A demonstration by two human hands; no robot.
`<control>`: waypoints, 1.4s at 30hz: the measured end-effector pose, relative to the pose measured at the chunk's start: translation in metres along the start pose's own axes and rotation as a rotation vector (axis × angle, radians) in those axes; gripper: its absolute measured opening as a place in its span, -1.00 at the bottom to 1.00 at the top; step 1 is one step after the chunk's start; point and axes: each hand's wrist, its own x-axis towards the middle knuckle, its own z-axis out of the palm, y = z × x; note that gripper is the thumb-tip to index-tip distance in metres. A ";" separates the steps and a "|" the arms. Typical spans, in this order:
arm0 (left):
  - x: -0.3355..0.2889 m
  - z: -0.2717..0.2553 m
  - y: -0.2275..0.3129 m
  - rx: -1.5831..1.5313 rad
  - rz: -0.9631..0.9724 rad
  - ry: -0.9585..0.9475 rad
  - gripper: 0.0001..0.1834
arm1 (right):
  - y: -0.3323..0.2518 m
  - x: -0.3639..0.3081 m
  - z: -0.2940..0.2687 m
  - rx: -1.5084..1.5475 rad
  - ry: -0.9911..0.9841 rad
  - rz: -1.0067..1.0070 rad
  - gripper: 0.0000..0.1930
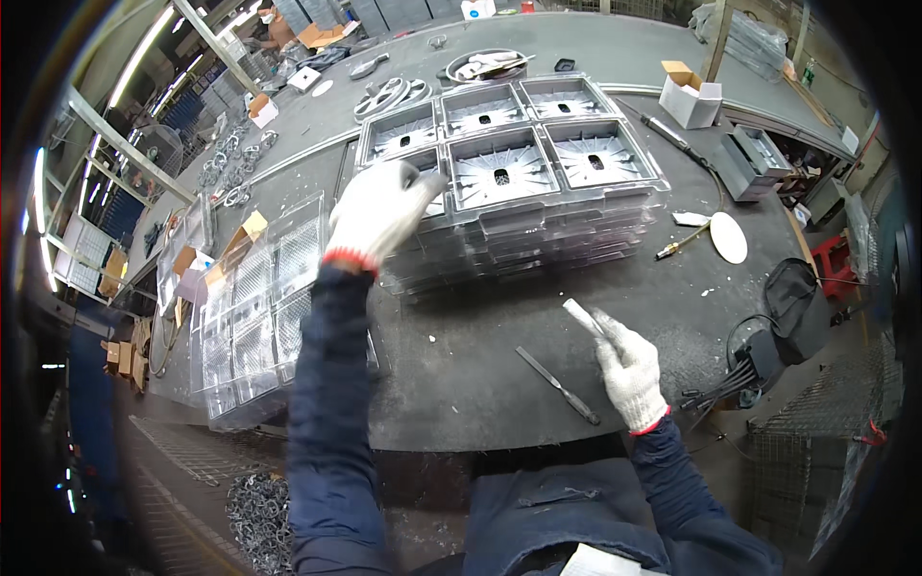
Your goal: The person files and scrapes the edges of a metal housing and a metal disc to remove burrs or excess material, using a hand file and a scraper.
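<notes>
Navy sleeves (331,432) and dark clothing (567,514) lie nearest the camera, on the near side of the stack of clear trays (567,235), taken as reference. Stack sits on the dark grey worktop (451,384); its top tray shows six compartments, each with a finned metal part (501,178) visible.

Left hand (376,213), white-gloved with red cuff, is over the stack's near-left corner; fingers motion-blurred, cannot tell whether apart or together. Right hand (629,370), gloved likewise, is in front of the stack, toward its right. Fingers point forward; a pale narrow piece shows at their tips, cannot tell if held or a glove finger.

Surface: small white specks around the stack; thin metal tool (557,387) in front; white oval disc (728,237) to the right; more clear trays (254,326) to the left; round bowl (485,65) just behind.

Room: strip lights (141,58) far left beyond the stack; red stool (834,264) well to its right; heaped metal pieces (257,514) below, front-left.
</notes>
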 end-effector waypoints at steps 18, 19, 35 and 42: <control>0.037 -0.067 -0.060 0.239 0.163 0.310 -0.66 | 0.030 0.006 -0.005 -0.617 -0.348 -0.155 -0.55; 0.022 -0.069 -0.053 -0.211 -0.096 0.399 -0.72 | 0.042 0.004 -0.003 -0.599 -0.254 -0.225 -0.58; -0.281 0.026 -0.005 -1.132 -0.412 0.319 -0.36 | 0.027 -0.024 -0.007 -0.365 -0.270 -0.288 -0.68; -0.244 0.045 0.005 -0.691 -0.266 -0.015 -0.48 | 0.010 -0.025 -0.014 -0.522 -0.360 -0.120 -0.60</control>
